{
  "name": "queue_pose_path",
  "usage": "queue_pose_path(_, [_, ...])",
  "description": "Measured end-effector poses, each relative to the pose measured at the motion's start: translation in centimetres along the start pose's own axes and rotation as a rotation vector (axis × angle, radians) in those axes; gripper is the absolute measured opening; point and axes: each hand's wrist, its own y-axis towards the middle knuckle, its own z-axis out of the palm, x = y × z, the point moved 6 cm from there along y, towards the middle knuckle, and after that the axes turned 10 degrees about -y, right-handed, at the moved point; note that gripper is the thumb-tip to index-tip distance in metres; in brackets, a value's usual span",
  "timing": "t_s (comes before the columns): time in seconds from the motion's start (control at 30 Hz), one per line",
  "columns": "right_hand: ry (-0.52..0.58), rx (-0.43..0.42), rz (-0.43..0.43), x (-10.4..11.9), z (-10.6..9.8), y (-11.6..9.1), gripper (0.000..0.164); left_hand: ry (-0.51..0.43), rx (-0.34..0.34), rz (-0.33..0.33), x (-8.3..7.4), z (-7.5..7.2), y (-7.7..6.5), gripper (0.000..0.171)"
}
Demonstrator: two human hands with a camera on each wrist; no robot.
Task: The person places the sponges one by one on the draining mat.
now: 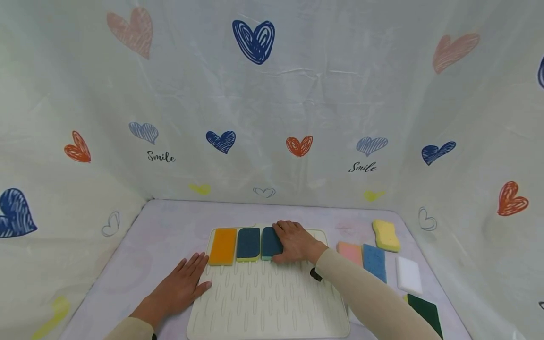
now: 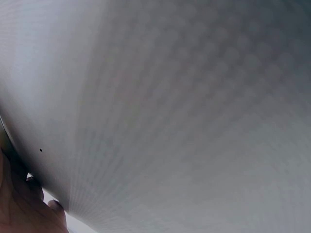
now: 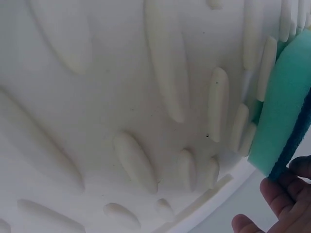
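Observation:
In the head view a dark blue sponge with teal foam [image 1: 271, 244] lies at the top of a cream ribbed mat [image 1: 267, 302]. My right hand [image 1: 295, 242] holds it at its right side, fingers by the far edge and thumb by the near one. The right wrist view shows fingertips at an end of its teal foam [image 3: 284, 107]. Left of it on the mat are a dark blue and yellow sponge [image 1: 248, 243] and an orange sponge [image 1: 223, 246]. My left hand [image 1: 180, 285] rests with fingers extended at the mat's left edge, its thumb over the rim.
Right of the mat lie a pink sponge [image 1: 350, 252], a blue sponge [image 1: 374, 262], a yellow sponge [image 1: 386, 235], a white sponge [image 1: 409, 275] and a dark green sponge [image 1: 426, 311]. A heart-printed curtain [image 1: 263, 99] surrounds the table. A pale surface fills most of the left wrist view, blurred.

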Motion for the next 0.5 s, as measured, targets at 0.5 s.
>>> queue_pose_path(0.5, [-0.015,-0.122,0.044,-2.9,-0.8,-3.1,0.091,0.005,-0.020,0.026,0.0,0.1,0.1,0.087])
